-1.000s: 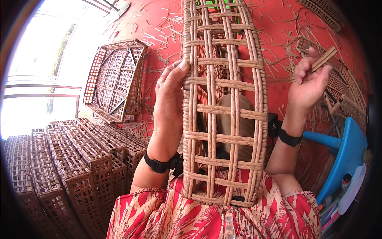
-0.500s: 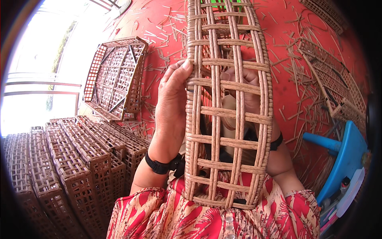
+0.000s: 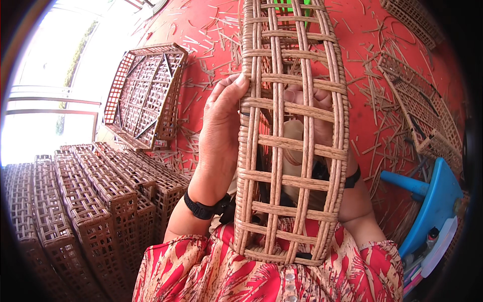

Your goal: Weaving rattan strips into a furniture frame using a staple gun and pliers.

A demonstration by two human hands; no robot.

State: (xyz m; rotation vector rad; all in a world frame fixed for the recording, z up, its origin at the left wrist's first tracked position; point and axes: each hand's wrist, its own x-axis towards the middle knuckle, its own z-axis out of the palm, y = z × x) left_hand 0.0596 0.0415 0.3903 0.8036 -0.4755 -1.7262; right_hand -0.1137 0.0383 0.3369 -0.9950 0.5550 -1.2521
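1. Two bare hands are working at one woven basket [image 3: 289, 179], as I see it from my place in the room. It stands on its edge before the person's body, its narrow lattice side facing upward and its lower end against the patterned shirt [image 3: 261, 282].

2. The left hand [image 3: 220, 113] has the basket by its left rim. Its thumb lies on the rim and the other fingers, partly hidden, bend around it; to me they look clamped there.

3. The right hand [image 3: 322, 130] is behind the lattice, seen only through the gaps. Whether its fingers are apart or together, and whether they pinch something, I cannot tell.

4. To do this step well, I would judge, the left thumb should press firmly, but not so strongly that the rim bends. The lower end should rest steadily against the body.

5. The right fingers, being inside, should feel carefully between the strands and not pull any strand out of its line.

6. Many cut strips [image 3: 375, 100] lie on the red floor [image 3: 359, 43], well apart from the hands.
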